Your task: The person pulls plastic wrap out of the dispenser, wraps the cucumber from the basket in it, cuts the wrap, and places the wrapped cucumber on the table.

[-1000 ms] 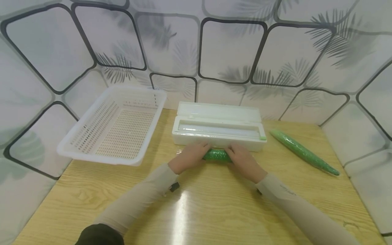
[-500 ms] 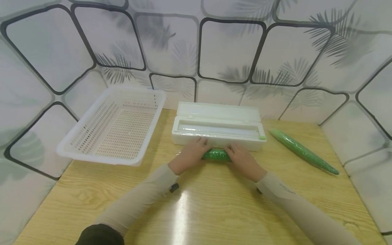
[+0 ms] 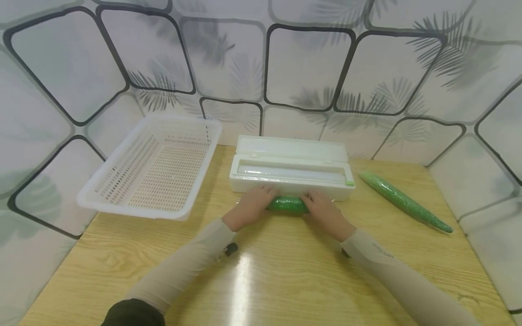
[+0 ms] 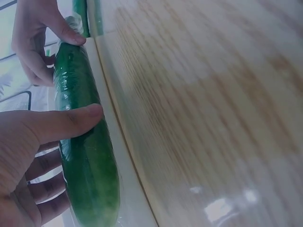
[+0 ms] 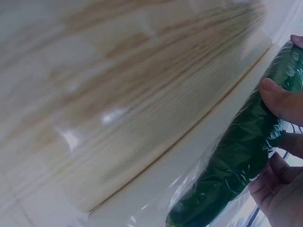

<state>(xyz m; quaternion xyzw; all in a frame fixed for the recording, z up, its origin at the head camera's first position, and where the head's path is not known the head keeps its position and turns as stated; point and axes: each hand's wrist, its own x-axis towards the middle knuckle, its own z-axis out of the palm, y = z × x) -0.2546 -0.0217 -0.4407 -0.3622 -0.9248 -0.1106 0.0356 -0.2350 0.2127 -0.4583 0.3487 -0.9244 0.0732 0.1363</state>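
A green cucumber (image 3: pixel 288 204) in clear cling film lies crosswise just in front of a white cling film dispenser (image 3: pixel 291 184), whose lid stands up at the back. My left hand (image 3: pixel 253 206) grips the cucumber's left part, thumb on the near side and fingers on the far side, as the left wrist view shows. The right part is held by my right hand (image 3: pixel 326 215), with the thumb pressed on the wrapped skin (image 5: pixel 236 146). Loose film (image 5: pixel 182 187) sticks out past the cucumber's end in the right wrist view. In the head view my hands hide both its ends.
A second film-wrapped cucumber (image 3: pixel 403 202) lies slanted at the right of the wooden table (image 3: pixel 285 280). At the left stands a white perforated basket (image 3: pixel 189 199). A patterned wall covering (image 3: pixel 306 68) rises behind the dispenser and along both sides.
The cucumber has shifted very slightly toward the dispenser, with a bit more of it showing between my hands. My left fingers have moved a little; the basket, dispenser and second cucumber stay put.
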